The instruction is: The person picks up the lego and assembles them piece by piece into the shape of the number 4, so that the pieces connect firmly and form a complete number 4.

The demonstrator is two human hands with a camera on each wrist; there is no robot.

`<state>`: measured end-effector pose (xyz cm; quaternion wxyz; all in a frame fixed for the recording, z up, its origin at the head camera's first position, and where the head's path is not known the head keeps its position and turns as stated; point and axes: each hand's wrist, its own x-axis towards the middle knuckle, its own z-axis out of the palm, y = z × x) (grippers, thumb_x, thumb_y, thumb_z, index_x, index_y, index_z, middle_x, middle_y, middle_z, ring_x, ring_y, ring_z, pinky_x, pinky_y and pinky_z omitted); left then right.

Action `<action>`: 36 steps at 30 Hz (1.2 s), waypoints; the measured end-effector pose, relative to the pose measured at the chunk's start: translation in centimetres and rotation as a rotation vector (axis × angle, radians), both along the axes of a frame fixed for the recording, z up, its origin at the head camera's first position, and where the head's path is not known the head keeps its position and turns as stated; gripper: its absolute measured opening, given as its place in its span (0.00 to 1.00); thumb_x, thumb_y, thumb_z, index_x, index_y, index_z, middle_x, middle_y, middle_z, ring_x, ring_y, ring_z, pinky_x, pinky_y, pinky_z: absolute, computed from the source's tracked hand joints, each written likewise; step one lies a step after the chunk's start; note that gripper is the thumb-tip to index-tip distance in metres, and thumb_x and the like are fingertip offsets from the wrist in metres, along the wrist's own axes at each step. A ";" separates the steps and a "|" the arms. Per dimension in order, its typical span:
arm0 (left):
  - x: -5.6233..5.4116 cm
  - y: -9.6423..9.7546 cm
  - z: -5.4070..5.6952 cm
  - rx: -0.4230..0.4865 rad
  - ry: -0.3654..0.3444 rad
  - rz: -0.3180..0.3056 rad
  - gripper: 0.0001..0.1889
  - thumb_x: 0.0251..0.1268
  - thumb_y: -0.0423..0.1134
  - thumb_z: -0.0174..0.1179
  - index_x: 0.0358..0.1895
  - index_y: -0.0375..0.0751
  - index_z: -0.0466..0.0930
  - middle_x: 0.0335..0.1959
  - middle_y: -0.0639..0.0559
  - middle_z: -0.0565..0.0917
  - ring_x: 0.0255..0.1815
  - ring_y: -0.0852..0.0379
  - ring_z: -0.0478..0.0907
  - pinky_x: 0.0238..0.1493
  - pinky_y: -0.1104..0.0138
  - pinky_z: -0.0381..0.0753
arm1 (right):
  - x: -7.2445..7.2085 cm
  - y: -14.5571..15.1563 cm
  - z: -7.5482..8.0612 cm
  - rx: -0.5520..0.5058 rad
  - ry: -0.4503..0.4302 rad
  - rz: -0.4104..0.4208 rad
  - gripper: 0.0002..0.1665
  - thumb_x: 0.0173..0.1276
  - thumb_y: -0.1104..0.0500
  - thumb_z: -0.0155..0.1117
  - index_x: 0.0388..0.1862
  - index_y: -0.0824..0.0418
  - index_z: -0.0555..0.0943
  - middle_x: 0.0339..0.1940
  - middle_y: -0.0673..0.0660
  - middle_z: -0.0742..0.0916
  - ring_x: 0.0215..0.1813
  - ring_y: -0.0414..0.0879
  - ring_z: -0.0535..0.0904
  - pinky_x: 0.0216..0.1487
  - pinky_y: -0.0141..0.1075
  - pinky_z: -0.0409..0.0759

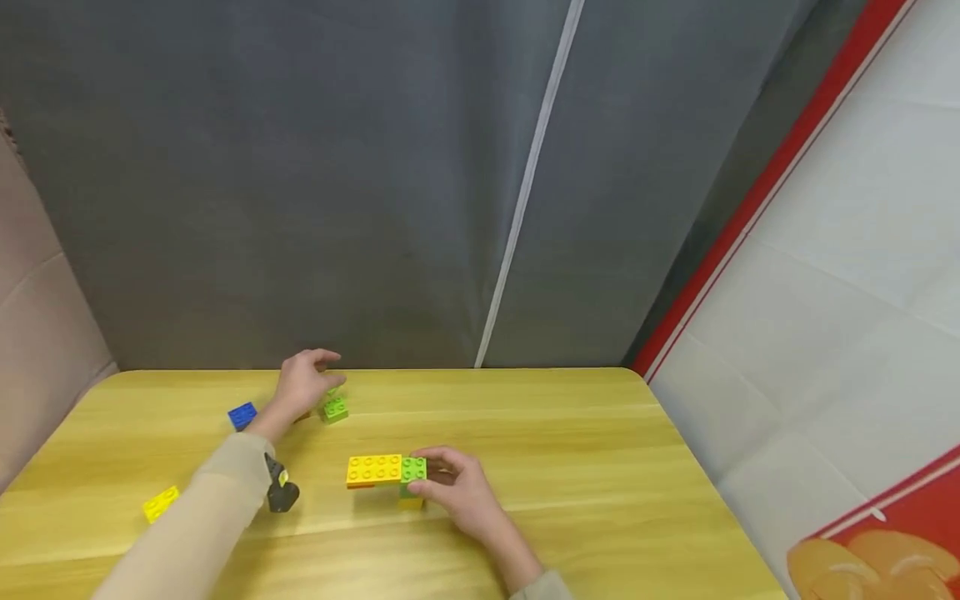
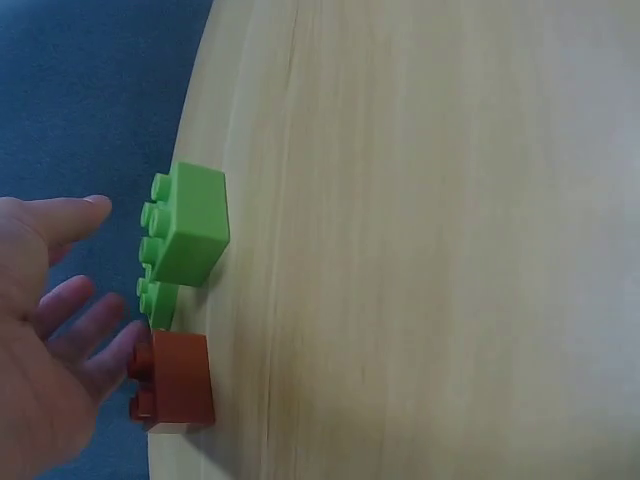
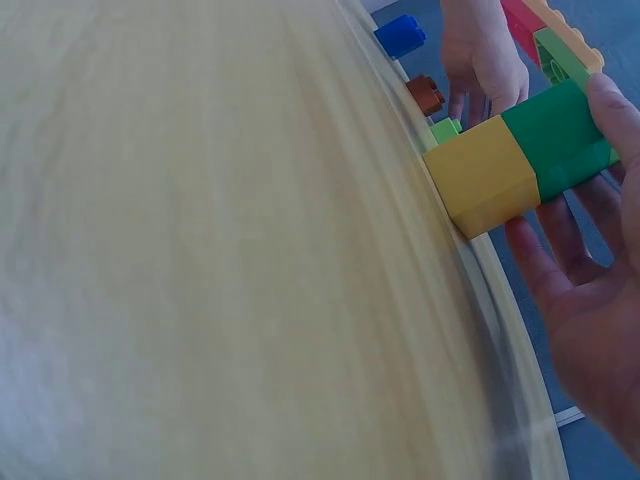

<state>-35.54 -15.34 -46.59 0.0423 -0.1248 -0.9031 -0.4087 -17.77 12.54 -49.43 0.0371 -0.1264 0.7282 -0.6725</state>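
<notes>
Your brick assembly (image 1: 386, 472) is over the front-middle part of the bench (image 1: 615, 483), a glossy toy build with a long yellow brick showing eight round studs, a red layer beneath it, and a light green brick at its right end above dark green and yellow blocks. Your right hand (image 1: 465, 496) grips that end between thumb and fingers; whether the base touches the bench, you cannot tell. Your left hand (image 1: 303, 383) holds nothing, its thumb and fingers spread beside two light green bricks (image 2: 195, 225) near the far edge. A reddish-brown brick (image 2: 182, 380) sits just beside its fingertips, contact unclear. Farther left are a blue brick (image 1: 242, 416) and, nearer you, a yellow brick (image 1: 161, 504) beside your left sleeve (image 1: 213, 508).
</notes>
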 end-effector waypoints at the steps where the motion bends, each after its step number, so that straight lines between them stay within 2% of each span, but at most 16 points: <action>1: -0.1 -0.3 -0.2 -0.019 -0.005 -0.005 0.23 0.67 0.33 0.68 0.62 0.26 0.78 0.59 0.26 0.78 0.57 0.30 0.77 0.57 0.40 0.77 | 0.0 -0.2 0.0 -0.005 -0.006 0.002 0.21 0.67 0.67 0.73 0.59 0.65 0.83 0.55 0.63 0.86 0.53 0.56 0.85 0.52 0.36 0.84; 8: -0.4 -2.5 -1.3 -0.167 -0.068 0.030 0.30 0.62 0.38 0.69 0.63 0.24 0.75 0.58 0.24 0.78 0.58 0.25 0.72 0.57 0.35 0.69 | 0.2 -1.7 0.1 -0.026 -0.026 0.034 0.20 0.67 0.66 0.73 0.58 0.63 0.84 0.53 0.61 0.87 0.52 0.53 0.86 0.51 0.35 0.84; 14: 0.3 -3.4 -1.4 -0.212 -0.086 0.035 0.31 0.61 0.38 0.70 0.64 0.24 0.73 0.58 0.24 0.78 0.57 0.24 0.71 0.54 0.31 0.66 | 0.3 -2.1 0.3 -0.028 -0.030 0.062 0.19 0.67 0.67 0.73 0.57 0.64 0.84 0.52 0.59 0.88 0.51 0.53 0.86 0.50 0.35 0.85; 21: 0.8 -3.9 -1.3 -0.175 -0.057 0.037 0.25 0.63 0.34 0.67 0.61 0.24 0.76 0.55 0.25 0.81 0.55 0.25 0.72 0.52 0.34 0.68 | 0.1 -2.1 0.1 -0.030 -0.009 0.079 0.21 0.67 0.66 0.73 0.58 0.64 0.83 0.52 0.56 0.88 0.51 0.51 0.86 0.51 0.36 0.85; 27: 1.6 -4.6 -1.3 -0.075 0.030 0.090 0.21 0.65 0.31 0.65 0.59 0.23 0.78 0.54 0.25 0.81 0.53 0.29 0.75 0.55 0.38 0.73 | 0.1 -2.2 0.1 -0.024 -0.011 0.094 0.21 0.67 0.64 0.74 0.58 0.63 0.83 0.52 0.56 0.88 0.51 0.50 0.86 0.51 0.36 0.84; 30: 2.0 -4.7 -0.8 -0.040 0.059 0.093 0.20 0.67 0.31 0.65 0.60 0.24 0.78 0.54 0.25 0.80 0.53 0.29 0.76 0.54 0.38 0.75 | 0.1 -2.1 0.2 -0.016 -0.022 0.091 0.21 0.67 0.64 0.74 0.58 0.63 0.84 0.53 0.57 0.88 0.51 0.50 0.86 0.51 0.36 0.84; 36: 3.5 -4.0 0.9 -0.002 0.048 0.037 0.21 0.71 0.33 0.64 0.62 0.26 0.78 0.58 0.27 0.80 0.56 0.29 0.76 0.57 0.38 0.74 | 0.2 -1.7 0.5 -0.006 -0.047 0.082 0.21 0.67 0.66 0.73 0.59 0.63 0.83 0.54 0.62 0.86 0.53 0.55 0.85 0.51 0.35 0.84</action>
